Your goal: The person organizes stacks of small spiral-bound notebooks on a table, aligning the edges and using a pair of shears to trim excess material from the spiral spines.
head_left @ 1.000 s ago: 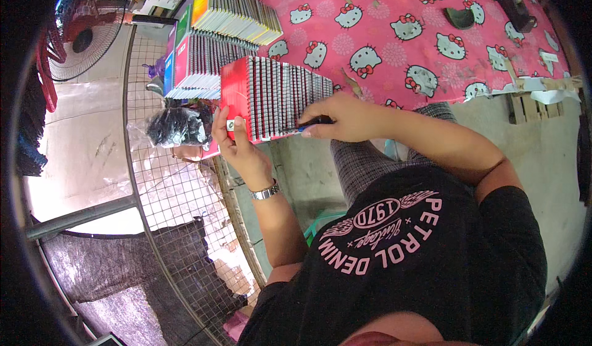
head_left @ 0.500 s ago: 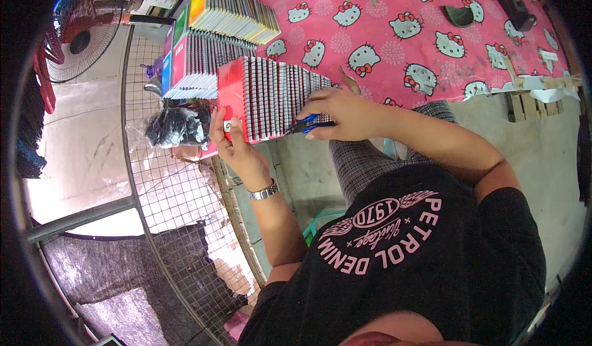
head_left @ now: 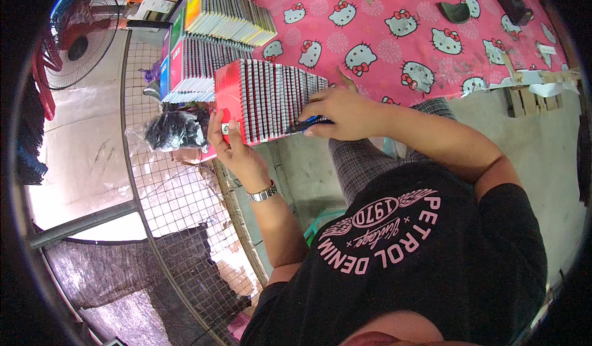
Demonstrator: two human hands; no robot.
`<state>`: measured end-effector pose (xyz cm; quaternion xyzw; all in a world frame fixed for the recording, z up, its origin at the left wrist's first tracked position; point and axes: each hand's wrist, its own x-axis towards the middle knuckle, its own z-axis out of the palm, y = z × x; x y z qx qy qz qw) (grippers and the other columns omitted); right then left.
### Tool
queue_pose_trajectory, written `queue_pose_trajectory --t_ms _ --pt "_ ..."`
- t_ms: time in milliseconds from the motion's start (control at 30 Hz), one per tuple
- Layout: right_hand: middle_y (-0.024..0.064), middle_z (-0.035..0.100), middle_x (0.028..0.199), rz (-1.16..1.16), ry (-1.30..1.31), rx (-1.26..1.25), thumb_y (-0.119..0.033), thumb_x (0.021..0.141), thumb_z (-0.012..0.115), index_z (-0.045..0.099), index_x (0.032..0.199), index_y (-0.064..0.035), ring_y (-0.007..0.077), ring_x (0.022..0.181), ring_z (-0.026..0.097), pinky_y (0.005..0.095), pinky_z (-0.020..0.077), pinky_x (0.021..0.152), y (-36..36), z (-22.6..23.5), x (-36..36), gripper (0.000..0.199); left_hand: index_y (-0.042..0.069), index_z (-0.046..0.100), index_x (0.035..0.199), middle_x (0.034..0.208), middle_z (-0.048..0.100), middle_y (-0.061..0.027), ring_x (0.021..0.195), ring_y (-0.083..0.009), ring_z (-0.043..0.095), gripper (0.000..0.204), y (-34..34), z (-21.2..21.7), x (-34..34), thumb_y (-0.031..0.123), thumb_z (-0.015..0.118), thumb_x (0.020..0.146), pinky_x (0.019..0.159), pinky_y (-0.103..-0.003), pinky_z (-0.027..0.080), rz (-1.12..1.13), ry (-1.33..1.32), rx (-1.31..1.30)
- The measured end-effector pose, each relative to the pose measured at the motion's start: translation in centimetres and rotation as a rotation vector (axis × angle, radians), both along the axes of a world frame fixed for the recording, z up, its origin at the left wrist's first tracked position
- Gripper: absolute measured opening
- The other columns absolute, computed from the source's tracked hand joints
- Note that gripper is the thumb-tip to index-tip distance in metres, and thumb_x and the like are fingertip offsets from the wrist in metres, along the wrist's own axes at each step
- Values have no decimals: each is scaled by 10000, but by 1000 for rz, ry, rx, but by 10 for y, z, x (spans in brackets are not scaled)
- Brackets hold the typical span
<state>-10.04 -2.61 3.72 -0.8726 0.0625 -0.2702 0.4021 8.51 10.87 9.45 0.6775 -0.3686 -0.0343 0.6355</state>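
Observation:
A row of spiral-bound notebooks point(head_left: 271, 99) with red covers stands on the table's near left corner, wire bindings facing up. My left hand point(head_left: 239, 152) braces the row's left end, its fingers and thumb against the red front cover point(head_left: 229, 99). In my right hand point(head_left: 345, 113) is a pair of blue-handled pliers point(head_left: 313, 123), its dark jaws at the near ends of the wire bindings. The palm hides part of the handles. What the jaw tips touch is too small to make out.
More stacked spiral notebooks point(head_left: 231, 16) stand behind, some with yellow and pink covers. A pink patterned cloth point(head_left: 382, 50) covers the table. Left of it are a black plastic bag point(head_left: 176, 129), a wire mesh panel point(head_left: 166, 192) and a fan point(head_left: 83, 41). A dark curved object point(head_left: 454, 13) lies farther right.
The pliers' handles look closer together than before, and the jaws have shifted slightly along the bindings. My left hand stays on the red cover. The whole view has moved a little.

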Motion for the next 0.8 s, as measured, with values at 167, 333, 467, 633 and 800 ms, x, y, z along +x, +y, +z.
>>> queue_pose_trajectory --t_ms 167,333,467,633,800 --pt "116 634 919 215 243 438 -336 856 636 669 1014 -73 285 909 628 430 462 788 -5 -6 3 308 5 572 1207 1390 428 -142 1292 -221 397 331 -4 2 -5 166 590 919 1074 -378 297 -7 14 -1" --pt "180 654 844 -30 -97 -2 -336 845 620 652 962 -29 332 853 660 454 496 767 0 -15 -4 330 -1 559 1213 1337 475 -128 1213 -198 450 329 -3 4 -8 156 582 926 1032 -355 344 3 32 -18" --pt "171 655 902 256 359 403 -350 825 642 656 988 -52 332 847 650 453 492 769 -12 6 1 340 -7 542 1221 1234 569 -97 1059 -162 552 333 -2 3 -5 164 571 938 947 -317 435 39 -40 3" --pt "175 657 849 9 -47 74 -351 829 645 660 942 -33 318 815 658 450 494 759 -3 -20 -6 337 1 541 1223 1236 566 -97 1066 -166 548 328 -3 2 -5 166 565 941 952 -321 435 14 16 -3" --pt "152 645 887 116 149 203 -385 828 648 657 980 -59 303 844 646 458 481 767 -9 -19 -3 360 2 543 1217 1234 566 -100 1084 -170 542 316 -4 3 -5 153 558 940 946 -324 443 23 6 2"
